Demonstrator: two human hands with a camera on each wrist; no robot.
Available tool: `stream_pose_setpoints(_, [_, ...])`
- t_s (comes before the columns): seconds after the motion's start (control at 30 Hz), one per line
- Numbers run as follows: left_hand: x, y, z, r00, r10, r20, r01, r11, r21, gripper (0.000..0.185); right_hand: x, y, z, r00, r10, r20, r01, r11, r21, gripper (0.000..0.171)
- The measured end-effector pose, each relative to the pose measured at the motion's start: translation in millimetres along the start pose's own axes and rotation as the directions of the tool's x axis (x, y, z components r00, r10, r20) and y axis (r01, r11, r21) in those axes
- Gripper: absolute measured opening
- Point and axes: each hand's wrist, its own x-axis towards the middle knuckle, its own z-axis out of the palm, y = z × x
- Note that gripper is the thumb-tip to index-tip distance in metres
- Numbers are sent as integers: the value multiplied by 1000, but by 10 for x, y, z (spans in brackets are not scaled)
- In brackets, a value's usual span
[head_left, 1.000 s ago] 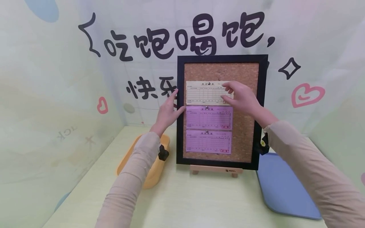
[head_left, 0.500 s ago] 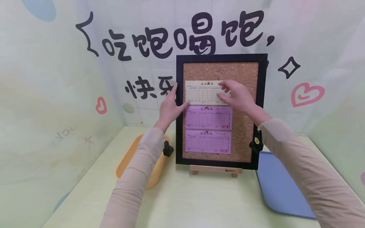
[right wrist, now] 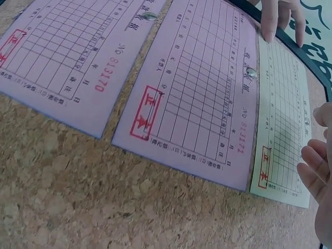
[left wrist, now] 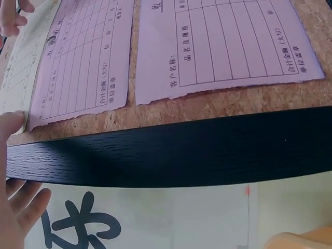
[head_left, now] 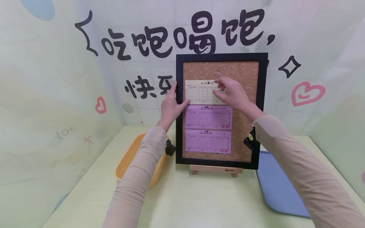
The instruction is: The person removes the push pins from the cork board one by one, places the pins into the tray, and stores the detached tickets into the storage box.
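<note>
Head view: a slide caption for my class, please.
Left hand grips black-framed cork board; right hand at cream paper form above two purple paper forms.

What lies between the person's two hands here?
The pale yellow slip, with a silver pin near its top edge, shows between them in the head view.

The right hand [head_left: 235, 94] has moved left over the yellow slip [head_left: 198, 92] — nearer its pin [head_left: 208, 82]; the left hand's [head_left: 170, 107] thumb has risen — past the frame's [head_left: 179, 136] inner edge onto the slip's corner.
</note>
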Motion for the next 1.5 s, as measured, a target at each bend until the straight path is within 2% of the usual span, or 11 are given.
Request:
stream_pose_setpoints(0.4, [0,18,13,1000,10,2,-10,1000,-2,83,152,-10,148,996,17,-87,-18,1000,-14,20])
stream_pose_setpoints(0.77, [-13,2,33,999,22,-24,-23,1000,-16,82,207,-10,229,987,69,-143,-76,996,-46,15])
stream_pose_setpoints(1.13, [-5,-5,48,1000,16,-18,-16,1000,-14,82,266,-37,284,973,128,-190,-138,990,-43,13])
stream_pose_setpoints(1.5, [-19,-35,41,999,30,-32,-30,999,-13,82,309,-89,301,961,221,-168,-224,975,1,13])
